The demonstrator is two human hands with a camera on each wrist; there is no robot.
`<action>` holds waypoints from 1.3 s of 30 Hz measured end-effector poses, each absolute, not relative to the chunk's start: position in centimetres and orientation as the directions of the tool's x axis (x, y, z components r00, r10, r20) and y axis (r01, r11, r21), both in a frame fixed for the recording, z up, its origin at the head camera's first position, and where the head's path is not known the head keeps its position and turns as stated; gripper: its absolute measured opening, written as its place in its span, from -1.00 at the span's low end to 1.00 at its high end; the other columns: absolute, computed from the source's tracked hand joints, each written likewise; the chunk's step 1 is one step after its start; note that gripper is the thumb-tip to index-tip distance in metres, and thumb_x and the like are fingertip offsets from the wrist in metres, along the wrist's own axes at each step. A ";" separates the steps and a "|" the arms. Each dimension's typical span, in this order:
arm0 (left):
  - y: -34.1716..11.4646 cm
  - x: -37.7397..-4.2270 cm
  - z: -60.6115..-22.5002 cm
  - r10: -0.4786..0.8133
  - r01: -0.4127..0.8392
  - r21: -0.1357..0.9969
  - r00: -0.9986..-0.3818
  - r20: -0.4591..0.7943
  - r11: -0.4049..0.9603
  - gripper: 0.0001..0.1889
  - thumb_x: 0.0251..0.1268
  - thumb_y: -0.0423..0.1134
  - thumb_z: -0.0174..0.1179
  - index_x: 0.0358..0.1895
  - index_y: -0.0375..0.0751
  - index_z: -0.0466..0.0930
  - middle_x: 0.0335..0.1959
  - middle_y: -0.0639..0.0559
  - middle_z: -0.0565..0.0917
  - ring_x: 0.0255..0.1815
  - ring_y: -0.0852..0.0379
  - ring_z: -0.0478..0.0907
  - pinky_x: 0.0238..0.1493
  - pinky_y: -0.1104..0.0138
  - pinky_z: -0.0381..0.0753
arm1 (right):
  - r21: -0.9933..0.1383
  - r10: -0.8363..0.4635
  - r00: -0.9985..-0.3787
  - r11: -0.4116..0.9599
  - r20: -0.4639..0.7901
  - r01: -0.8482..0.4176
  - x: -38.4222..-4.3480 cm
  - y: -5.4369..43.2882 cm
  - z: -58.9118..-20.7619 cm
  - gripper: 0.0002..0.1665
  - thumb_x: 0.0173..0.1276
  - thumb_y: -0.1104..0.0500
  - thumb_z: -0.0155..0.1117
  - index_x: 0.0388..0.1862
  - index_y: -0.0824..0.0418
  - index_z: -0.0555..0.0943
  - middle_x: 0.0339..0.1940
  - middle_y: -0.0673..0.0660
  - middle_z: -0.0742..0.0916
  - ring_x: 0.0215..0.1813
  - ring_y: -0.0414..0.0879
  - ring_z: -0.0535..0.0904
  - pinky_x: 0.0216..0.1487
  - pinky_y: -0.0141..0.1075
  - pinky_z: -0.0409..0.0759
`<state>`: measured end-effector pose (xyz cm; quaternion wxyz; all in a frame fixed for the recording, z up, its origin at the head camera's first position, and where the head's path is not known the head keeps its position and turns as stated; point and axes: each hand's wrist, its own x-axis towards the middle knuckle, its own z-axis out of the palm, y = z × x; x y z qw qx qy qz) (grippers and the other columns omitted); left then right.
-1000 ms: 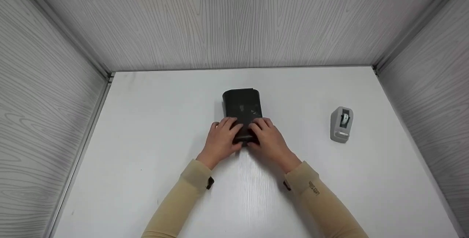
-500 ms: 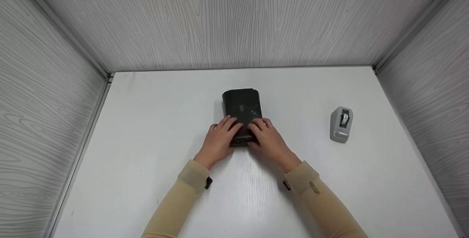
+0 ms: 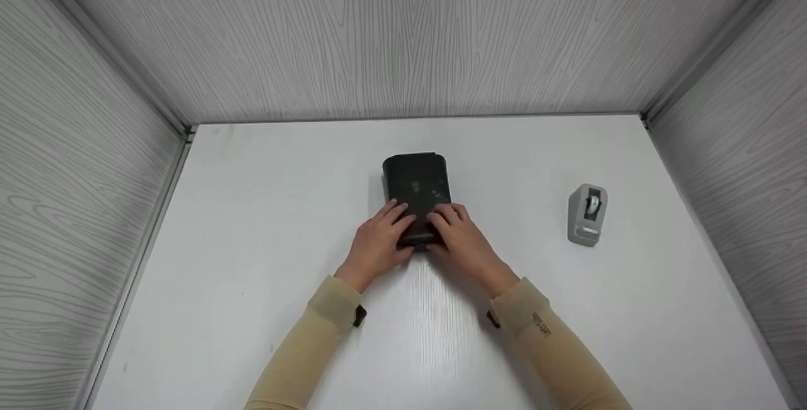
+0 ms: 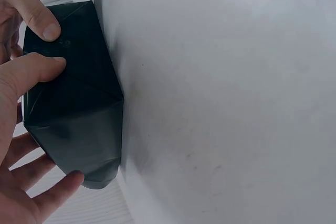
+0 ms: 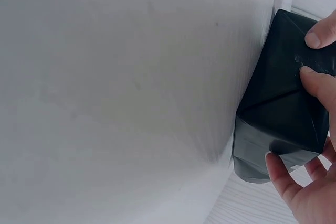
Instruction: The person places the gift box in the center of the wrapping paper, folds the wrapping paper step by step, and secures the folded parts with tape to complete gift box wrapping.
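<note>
A box wrapped in dark, nearly black paper [image 3: 416, 183] lies on the white table in front of me. My left hand [image 3: 376, 241] grips its near left corner, fingers over the top and side. On the near right corner, my right hand [image 3: 465, 238] holds it the same way. Both thumbs press the near end, where the left wrist view shows the wrapping paper [image 4: 79, 77] folded flat with slanted creases. Seen from the right wrist, the right thumb [image 5: 315, 80] sits just below the left one on that folded end. The underside is hidden.
A grey tape dispenser [image 3: 587, 214] with a roll in it stands on the right of the white table [image 3: 265, 208]. Wood-grain panels [image 3: 403, 38] rise behind the table and along both sides.
Half a second ago the left thumb was off the near end, which showed a loose edge; now it presses there again. The box and right hand have hardly moved.
</note>
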<state>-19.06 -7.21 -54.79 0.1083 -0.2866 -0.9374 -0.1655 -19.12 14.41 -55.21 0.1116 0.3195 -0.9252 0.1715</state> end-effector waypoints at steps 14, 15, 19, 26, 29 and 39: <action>-7.2 -18.9 -54.8 0.504 0.585 0.261 -0.803 0.317 0.768 -0.44 0.16 -0.09 0.41 0.23 -0.21 0.58 0.31 -0.12 0.48 0.41 -0.05 0.30 0.16 0.11 0.52 | -0.253 -0.548 -0.779 0.742 0.306 -0.621 -19.2 14.5 -55.1 -0.46 0.30 0.06 0.42 0.17 0.23 0.47 0.21 0.20 0.48 0.27 0.14 0.33 0.21 -0.03 0.43; -7.3 -18.9 -54.8 0.513 0.595 0.263 -0.796 0.321 0.759 -0.45 0.17 -0.11 0.42 0.22 -0.22 0.58 0.30 -0.12 0.48 0.40 -0.04 0.31 0.20 0.13 0.49 | -0.254 -0.547 -0.780 0.742 0.304 -0.620 -19.2 14.5 -55.0 -0.46 0.29 0.06 0.42 0.16 0.23 0.47 0.21 0.20 0.48 0.27 0.14 0.33 0.21 -0.03 0.43; -7.3 -18.9 -54.8 0.534 0.626 0.278 -0.773 0.342 0.729 -0.46 0.15 -0.18 0.45 0.21 -0.27 0.58 0.27 -0.13 0.51 0.37 -0.04 0.35 0.24 0.17 0.44 | -0.255 -0.543 -0.782 0.744 0.307 -0.617 -19.3 14.5 -55.1 -0.46 0.29 0.06 0.43 0.14 0.24 0.47 0.20 0.20 0.47 0.25 0.15 0.33 0.18 -0.02 0.46; -7.3 -19.0 -55.1 0.521 0.628 0.236 -0.761 0.386 0.742 -0.48 0.12 -0.11 0.46 0.17 -0.21 0.62 0.22 -0.07 0.55 0.33 -0.04 0.39 0.19 0.12 0.48 | -0.236 -0.540 -0.782 0.753 0.311 -0.614 -19.3 14.4 -55.3 -0.46 0.28 0.05 0.43 0.13 0.23 0.48 0.19 0.21 0.48 0.23 0.15 0.35 0.07 0.02 0.53; -7.3 -19.0 -55.3 0.515 0.622 0.192 -0.754 0.409 0.759 -0.49 0.13 -0.06 0.44 0.15 -0.16 0.64 0.20 -0.04 0.57 0.29 -0.06 0.40 0.15 0.06 0.50 | -0.230 -0.535 -0.785 0.759 0.313 -0.609 -19.3 14.4 -55.3 -0.46 0.27 0.04 0.44 0.13 0.22 0.49 0.19 0.21 0.49 0.23 0.15 0.36 0.02 0.03 0.55; -7.2 -18.9 -55.3 0.495 0.599 0.178 -0.767 0.409 0.781 -0.50 0.13 -0.03 0.42 0.15 -0.12 0.66 0.21 0.00 0.58 0.28 -0.05 0.40 0.03 0.00 0.54 | -0.202 -0.527 -0.793 0.778 0.305 -0.595 -19.2 14.5 -55.4 -0.45 0.28 -0.01 0.43 0.13 0.21 0.48 0.20 0.18 0.49 0.25 0.14 0.36 -0.08 0.04 0.56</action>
